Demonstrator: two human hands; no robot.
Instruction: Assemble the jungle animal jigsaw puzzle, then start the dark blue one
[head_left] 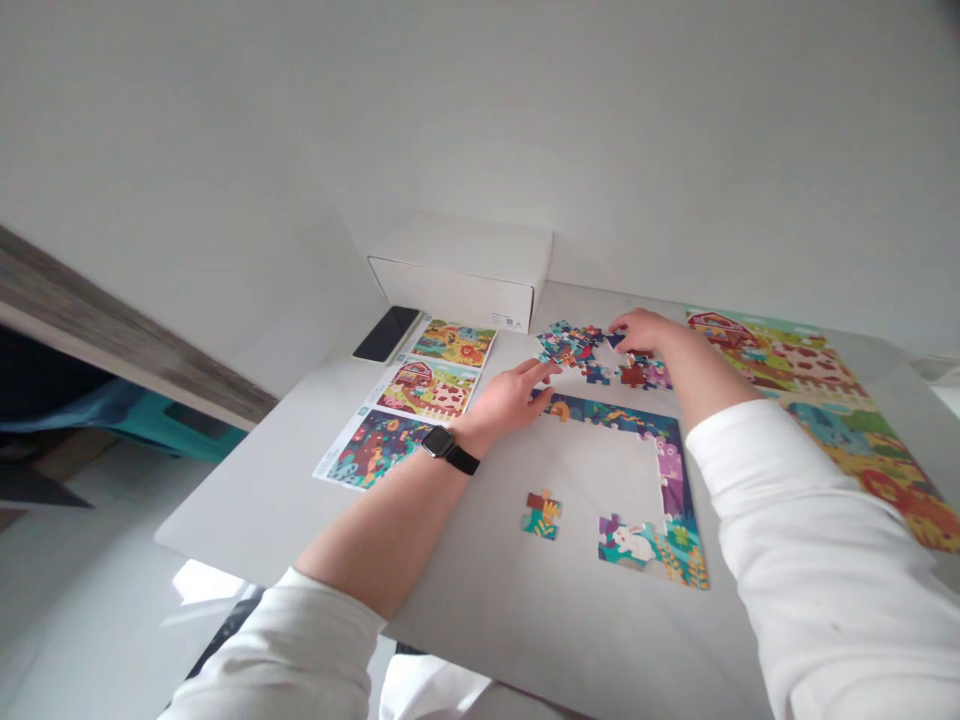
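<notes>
A heap of loose jigsaw puzzle pieces (571,345) lies toward the back of the table. My left hand (514,398), with a black watch (442,443) on its wrist, reaches to the heap's near left edge, fingers stretched and apart. At the heap's right side, my right hand (643,330) pinches a dark blue puzzle piece (616,341). Between my arms is a partly joined puzzle border (682,470), running along the top, right side and bottom right corner, where a white rabbit shows. Apart from it, to the left, lies a small joined section (542,516).
On the left is a picture sheet (427,390) with three puzzle designs, beside a phone (387,334). A white box (465,275) stands behind, against the wall. Two assembled puzzles, a farm scene (780,355) and an animal scene (870,460), lie on the right.
</notes>
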